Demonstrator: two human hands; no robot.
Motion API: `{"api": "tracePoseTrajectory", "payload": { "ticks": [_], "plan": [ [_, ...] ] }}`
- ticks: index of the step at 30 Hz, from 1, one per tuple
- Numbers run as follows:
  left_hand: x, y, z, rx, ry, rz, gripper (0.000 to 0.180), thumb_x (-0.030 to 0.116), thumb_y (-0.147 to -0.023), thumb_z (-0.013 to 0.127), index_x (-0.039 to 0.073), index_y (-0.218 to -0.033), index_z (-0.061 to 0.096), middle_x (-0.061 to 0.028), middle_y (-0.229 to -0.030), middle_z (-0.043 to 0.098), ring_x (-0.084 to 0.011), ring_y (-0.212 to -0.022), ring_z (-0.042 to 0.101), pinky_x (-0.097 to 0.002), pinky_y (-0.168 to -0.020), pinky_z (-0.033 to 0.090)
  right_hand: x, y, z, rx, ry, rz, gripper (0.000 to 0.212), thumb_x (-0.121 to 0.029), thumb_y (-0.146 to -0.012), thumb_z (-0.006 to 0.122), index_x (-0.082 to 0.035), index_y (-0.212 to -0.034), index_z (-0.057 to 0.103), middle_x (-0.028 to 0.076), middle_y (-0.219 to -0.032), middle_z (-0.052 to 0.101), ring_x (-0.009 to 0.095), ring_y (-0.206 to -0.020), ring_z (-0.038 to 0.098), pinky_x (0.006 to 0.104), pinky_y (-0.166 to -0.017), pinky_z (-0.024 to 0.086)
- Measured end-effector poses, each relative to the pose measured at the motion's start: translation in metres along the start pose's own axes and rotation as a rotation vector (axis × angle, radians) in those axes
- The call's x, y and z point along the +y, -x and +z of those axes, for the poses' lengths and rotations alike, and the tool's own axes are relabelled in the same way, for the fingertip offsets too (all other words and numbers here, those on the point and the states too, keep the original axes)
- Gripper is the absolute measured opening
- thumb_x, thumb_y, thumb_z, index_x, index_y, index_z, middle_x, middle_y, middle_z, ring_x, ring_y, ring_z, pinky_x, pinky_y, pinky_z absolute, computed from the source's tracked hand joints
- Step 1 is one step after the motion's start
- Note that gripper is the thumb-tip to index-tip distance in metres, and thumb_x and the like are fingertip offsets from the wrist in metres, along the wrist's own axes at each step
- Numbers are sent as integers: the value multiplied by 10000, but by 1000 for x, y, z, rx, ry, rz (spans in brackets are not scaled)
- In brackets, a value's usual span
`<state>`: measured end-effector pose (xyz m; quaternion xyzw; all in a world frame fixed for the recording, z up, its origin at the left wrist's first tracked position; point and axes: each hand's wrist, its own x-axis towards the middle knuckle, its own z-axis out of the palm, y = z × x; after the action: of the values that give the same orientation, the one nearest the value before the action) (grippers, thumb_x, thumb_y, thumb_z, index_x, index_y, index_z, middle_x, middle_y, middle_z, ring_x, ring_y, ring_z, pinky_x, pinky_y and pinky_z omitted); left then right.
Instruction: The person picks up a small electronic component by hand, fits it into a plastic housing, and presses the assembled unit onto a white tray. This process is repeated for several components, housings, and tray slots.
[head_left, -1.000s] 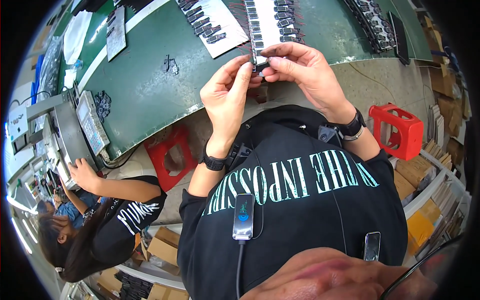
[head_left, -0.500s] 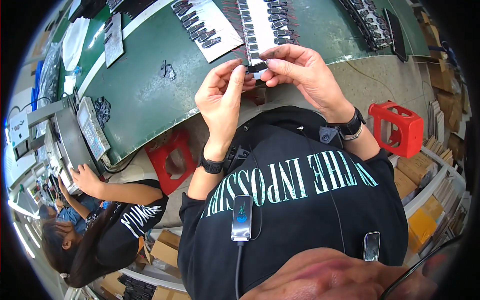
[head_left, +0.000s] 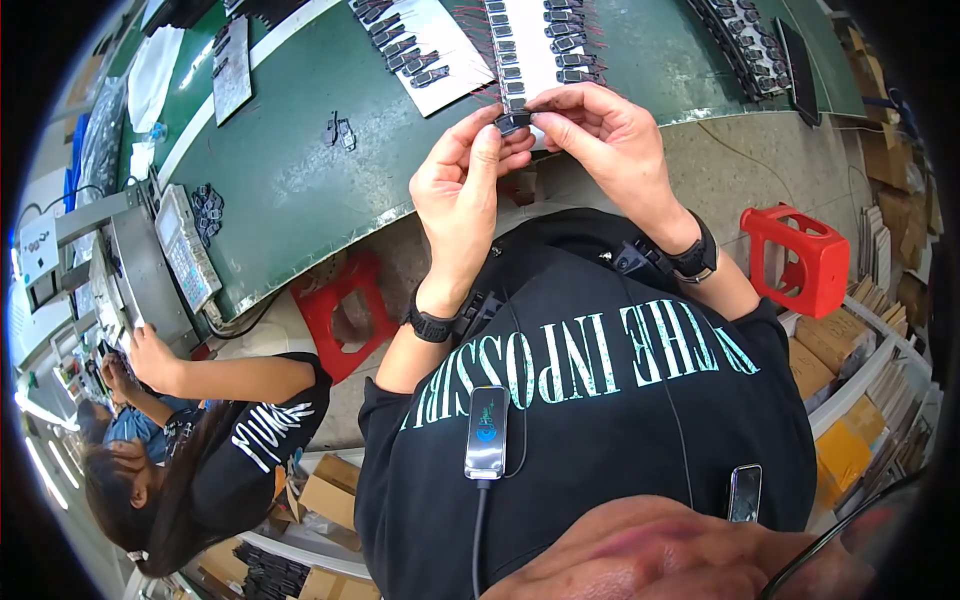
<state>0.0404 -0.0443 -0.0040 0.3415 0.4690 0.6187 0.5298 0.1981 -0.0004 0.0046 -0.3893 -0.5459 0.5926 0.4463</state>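
Note:
A small black plastic part (head_left: 513,123) is pinched between my two hands at the near edge of the green table. My left hand (head_left: 458,185) closes thumb and fingertips on its left end. On its right end press the thumb and forefinger of my right hand (head_left: 625,150); the other fingers curl below. Just beyond my hands lies a white board (head_left: 535,65) with rows of small black modules and thin red wires. My fingers cover much of the held part, so its exact kind cannot be made out.
On the green table (head_left: 290,170), another white board (head_left: 450,88) bears black modules, with loose black pieces (head_left: 341,132) to its left. A black tray (head_left: 735,45) of parts stands at the far right. Red stools (head_left: 795,260) flank me. A co-worker's hand (head_left: 155,358) is at a machine on the left.
My hands have come closer together, and the black part now sits turned between them. My left hand has shifted slightly right. The co-worker's hand has moved a little left and down.

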Motion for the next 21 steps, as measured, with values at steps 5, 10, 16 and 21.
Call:
{"api": "tracePoseTrajectory", "payload": {
  "ticks": [5, 10, 16, 21],
  "plan": [
    [-2, 2, -4, -11, -106, 76, 272, 98, -1021, 570, -53, -1241, 620, -122, -1034, 717, -162, -894, 720, -259, -777, 592, -10, 2, -1, -68, 60, 104, 174, -41, -952, 657, 4, -1119, 677, -13, -957, 670, 27, -774, 591, 175, -701, 490],
    [-4, 6, -3, -22, -240, 118, 268, 90, -1018, 566, -37, -1245, 633, -95, -1029, 721, -144, -878, 720, -248, -745, 584, -2, 0, -3, -42, 190, 44, 166, -57, -938, 681, -5, -1096, 690, -35, -928, 661, -4, -711, 540, 158, -638, 443],
    [-8, 6, -2, -49, -360, 180, 259, 53, -1006, 565, -18, -1241, 647, -85, -1008, 727, -143, -856, 727, -247, -695, 586, -10, 2, -3, -14, 355, 51, 129, -54, -912, 698, -22, -1037, 713, -56, -930, 646, -19, -680, 462, 145, -611, 370],
    [-9, 5, -1, -79, -371, 164, 254, 37, -998, 569, -10, -1233, 652, -91, -1006, 729, -148, -853, 731, -247, -690, 588, -6, 0, -8, -35, 460, -25, 109, -46, -919, 679, -21, -1023, 698, -49, -994, 639, 3, -721, 498, 161, -655, 425]
  ]
}}
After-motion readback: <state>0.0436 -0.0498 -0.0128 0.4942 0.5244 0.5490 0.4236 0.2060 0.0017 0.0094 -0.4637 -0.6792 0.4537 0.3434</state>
